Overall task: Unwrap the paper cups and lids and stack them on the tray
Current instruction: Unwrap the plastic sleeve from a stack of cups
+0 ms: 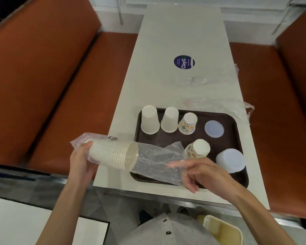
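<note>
My left hand (81, 160) grips a stack of white paper cups (111, 154) lying sideways inside a clear plastic sleeve (154, 161), mouths toward the right. My right hand (198, 171) pinches the loose open end of that sleeve over the brown tray (237, 124). On the tray stand two upside-down white cup stacks (149, 119) (170, 119), two upside-down patterned cups (188, 123) (197, 149), a flat translucent lid (214, 129) and a stack of lids (230, 160).
Two empty clear wrappers (219, 105) (193, 80) lie on the white table (166, 50) beyond the tray, near a round blue sticker (184, 62). Orange bench seats (60, 85) flank the table. A cream bin (223, 230) sits by my feet.
</note>
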Available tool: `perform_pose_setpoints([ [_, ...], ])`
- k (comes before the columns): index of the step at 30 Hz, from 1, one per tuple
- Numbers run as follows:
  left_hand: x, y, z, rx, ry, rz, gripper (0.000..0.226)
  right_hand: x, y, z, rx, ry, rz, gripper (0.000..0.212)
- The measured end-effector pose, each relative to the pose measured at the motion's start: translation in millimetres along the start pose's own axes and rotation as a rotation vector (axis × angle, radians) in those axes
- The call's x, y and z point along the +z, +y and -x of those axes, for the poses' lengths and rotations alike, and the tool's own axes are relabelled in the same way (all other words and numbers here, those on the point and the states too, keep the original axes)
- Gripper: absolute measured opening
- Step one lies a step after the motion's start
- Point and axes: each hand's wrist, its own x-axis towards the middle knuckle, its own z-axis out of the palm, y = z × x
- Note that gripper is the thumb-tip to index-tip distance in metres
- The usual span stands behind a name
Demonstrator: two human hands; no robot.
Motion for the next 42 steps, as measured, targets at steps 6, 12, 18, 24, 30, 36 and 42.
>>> perform_pose_setpoints([
  [6,7,5,1,0.124,-0.133,-0.114,0.030,-1,17,-4,-0.060,0.381,0.088,0.034],
  [12,5,6,2,0.191,-0.155,-0.123,0.032,9,28,0,0.038,0.341,-0.248,0.025],
  [18,1,13,4,0.242,-0.145,-0.097,0.034,8,47,4,0.309,0.295,-0.384,0.073],
  [24,1,15,9,0.226,-0.137,-0.045,0.038,10,42,11,-0.050,0.047,-0.593,0.051],
  [30,-4,8,5,0.200,-0.077,-0.040,0.009,22,28,3,-0.168,0.060,-0.524,0.040],
  [36,3,6,11,0.213,0.029,-0.029,0.014,53,32,-25,0.073,-0.147,-0.478,0.054],
  [42,1,14,13,0.254,0.183,0.113,0.023,96,38,-58,0.116,-0.036,-0.189,0.044],
])
